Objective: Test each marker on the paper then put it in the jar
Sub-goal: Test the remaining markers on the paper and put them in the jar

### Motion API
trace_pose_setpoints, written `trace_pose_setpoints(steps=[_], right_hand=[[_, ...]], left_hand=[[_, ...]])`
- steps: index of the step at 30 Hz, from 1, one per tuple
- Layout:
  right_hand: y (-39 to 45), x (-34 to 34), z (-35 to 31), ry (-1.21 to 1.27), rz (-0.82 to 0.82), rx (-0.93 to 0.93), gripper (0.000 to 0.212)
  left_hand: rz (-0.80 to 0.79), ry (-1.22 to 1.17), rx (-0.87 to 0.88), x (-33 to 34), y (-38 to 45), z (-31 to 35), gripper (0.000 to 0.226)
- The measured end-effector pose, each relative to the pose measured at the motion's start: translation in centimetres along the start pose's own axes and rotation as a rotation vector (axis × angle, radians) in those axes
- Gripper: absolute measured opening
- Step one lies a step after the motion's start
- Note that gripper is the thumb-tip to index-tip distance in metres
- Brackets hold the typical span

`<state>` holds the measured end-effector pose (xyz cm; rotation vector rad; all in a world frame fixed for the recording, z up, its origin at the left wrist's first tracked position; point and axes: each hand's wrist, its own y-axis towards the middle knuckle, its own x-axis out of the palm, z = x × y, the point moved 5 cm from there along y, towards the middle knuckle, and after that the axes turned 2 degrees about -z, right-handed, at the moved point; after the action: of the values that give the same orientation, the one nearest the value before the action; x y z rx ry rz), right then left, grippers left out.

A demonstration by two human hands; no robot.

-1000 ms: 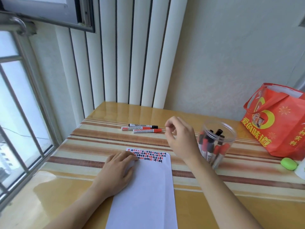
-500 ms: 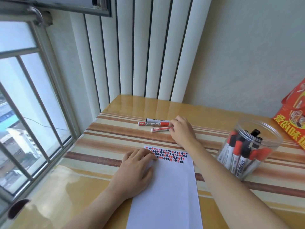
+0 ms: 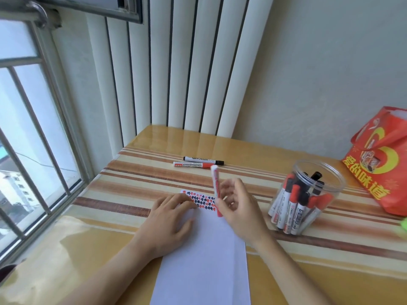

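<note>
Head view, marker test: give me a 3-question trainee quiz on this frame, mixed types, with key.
1. True or false: the right hand grips a red marker over the paper.
2. How many markers lie loose on the table behind the paper?
3. The left hand is: A) in the jar; B) flat on the paper; C) holding a cap.

Key: 1 true; 2 two, a black marker and a second red marker; 3 B.
</note>
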<state>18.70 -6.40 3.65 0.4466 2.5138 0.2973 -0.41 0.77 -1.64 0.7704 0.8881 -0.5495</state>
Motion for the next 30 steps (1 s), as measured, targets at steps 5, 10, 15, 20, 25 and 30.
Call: trace_pose_setpoints(steps=[5,10,15,20,25,30], right_hand=[[-3.7,2.4,0.7,0.527,-0.084,0.204,0.013],[-4.3,2.6,-0.1,0.594,-0.144,0.176,0.022],[-3.5,-0.5,1.4,0.274,0.044,0.064,0.005],[-4.2,1.2,-0.2,-0.591,0.001,-0.389,0.011],[-4.9,5.4,-1.4,-0.748,0.047,-0.550,0.018],[-4.9,5.1,-1.2,-0.802,0.137,-0.597,0.029]], left_hand=[[0.051,0.000,0.119,-0.7,-0.3,1.2,0.027],[0.121,0.050,0.216,-0.9,-0.5,1.9,0.015],[0.133,0.082,0.130,-0.9,-0.1,1.2,0.023],[0.054,0.116,0.173,-0.6,0.0,1.9,0.031],[-0.027,0.079,0.201,-0.7,-0.2,2.3,0.027],[-0.023,0.091,0.210,-0.6,-0.2,2.0,0.024]])
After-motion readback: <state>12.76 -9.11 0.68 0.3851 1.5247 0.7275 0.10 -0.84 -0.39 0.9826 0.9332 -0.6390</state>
